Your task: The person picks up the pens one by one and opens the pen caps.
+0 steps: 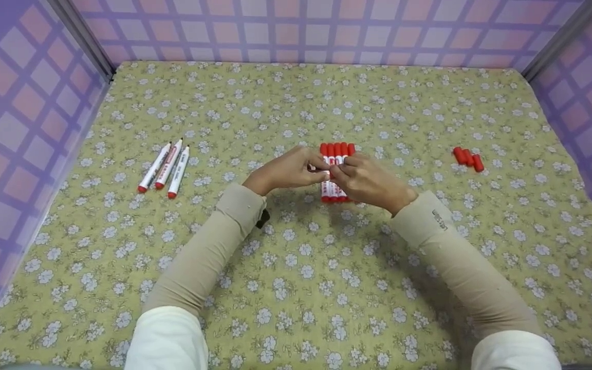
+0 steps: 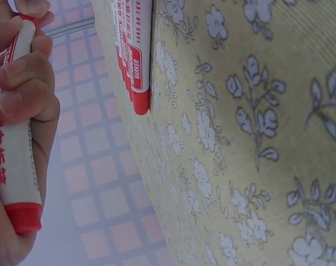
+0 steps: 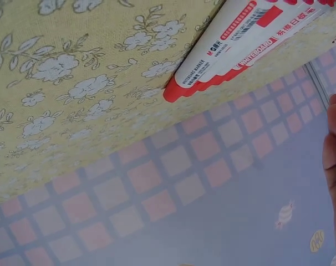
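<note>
My left hand (image 1: 293, 168) grips a white whiteboard marker (image 2: 17, 183) with a red end, its fingers wrapped round the barrel in the left wrist view. At the marker's other end, the fingers of my right hand (image 1: 370, 180) pinch the red cap (image 2: 27, 19). Both hands meet over a row of several capped whiteboard markers (image 1: 333, 191), lying side by side on the cloth with red caps at the far end. The right wrist view shows this row (image 3: 212, 55) close up, with only part of the right hand at the edge.
Three uncapped markers (image 1: 169, 164) lie on the left of the flowered tablecloth (image 1: 275, 308), dark tips pointing away. On the right lie three loose red caps (image 1: 468, 156), close together. Checked purple and pink panels (image 1: 296, 31) enclose the back and sides.
</note>
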Demonstrator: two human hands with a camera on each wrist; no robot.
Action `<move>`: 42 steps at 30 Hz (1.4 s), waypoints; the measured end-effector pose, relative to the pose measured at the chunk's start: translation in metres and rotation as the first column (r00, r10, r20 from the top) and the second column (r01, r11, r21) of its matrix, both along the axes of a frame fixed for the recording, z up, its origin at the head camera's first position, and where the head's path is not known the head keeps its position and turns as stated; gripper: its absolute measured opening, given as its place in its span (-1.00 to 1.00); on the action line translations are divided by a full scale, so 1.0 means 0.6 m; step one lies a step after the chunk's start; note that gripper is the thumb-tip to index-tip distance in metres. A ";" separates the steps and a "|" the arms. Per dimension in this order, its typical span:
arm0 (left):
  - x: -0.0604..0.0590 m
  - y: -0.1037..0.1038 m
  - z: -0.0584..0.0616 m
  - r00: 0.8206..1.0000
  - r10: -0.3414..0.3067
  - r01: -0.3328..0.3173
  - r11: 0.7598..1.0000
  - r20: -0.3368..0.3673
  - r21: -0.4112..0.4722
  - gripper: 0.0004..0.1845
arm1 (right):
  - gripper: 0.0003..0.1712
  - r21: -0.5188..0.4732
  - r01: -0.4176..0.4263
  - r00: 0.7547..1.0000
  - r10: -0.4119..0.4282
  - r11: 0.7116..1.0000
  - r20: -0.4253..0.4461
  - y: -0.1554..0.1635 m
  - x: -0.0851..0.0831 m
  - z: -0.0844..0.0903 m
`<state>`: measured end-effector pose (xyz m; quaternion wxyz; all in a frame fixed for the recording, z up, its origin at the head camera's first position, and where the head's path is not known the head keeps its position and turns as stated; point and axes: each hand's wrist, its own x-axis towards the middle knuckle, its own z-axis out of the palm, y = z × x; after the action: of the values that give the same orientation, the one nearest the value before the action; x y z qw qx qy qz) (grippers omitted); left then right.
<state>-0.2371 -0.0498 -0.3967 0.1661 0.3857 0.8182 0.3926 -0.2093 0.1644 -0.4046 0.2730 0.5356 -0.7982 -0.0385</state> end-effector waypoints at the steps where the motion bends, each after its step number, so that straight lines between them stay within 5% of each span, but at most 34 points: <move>1: 0.000 0.000 -0.001 1.000 -0.001 0.001 1.000 0.001 0.006 -0.74 | -0.85 0.001 -0.003 1.000 0.003 1.000 -0.002 0.001 0.000 0.000; 11: -0.001 -0.001 -0.013 0.996 0.043 -0.048 0.997 0.076 0.061 -0.73 | -0.86 -0.003 0.011 1.000 -0.011 1.000 0.002 0.008 0.000 0.010; 29: -0.003 -0.014 -0.006 0.996 0.054 -0.057 0.997 0.077 0.046 -0.69 | -0.90 -0.005 0.006 0.999 -0.006 1.000 0.035 0.005 -0.008 0.018; 42: 0.000 -0.033 -0.006 0.983 0.109 -0.120 0.991 0.148 0.063 -0.68 | -0.89 -0.086 0.019 0.998 -0.014 0.996 0.058 0.008 -0.012 0.025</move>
<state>-0.2369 -0.0698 -0.4000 0.1881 0.3142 0.8102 0.4576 -0.2167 0.1691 -0.3898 0.2728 0.5174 -0.8111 0.0093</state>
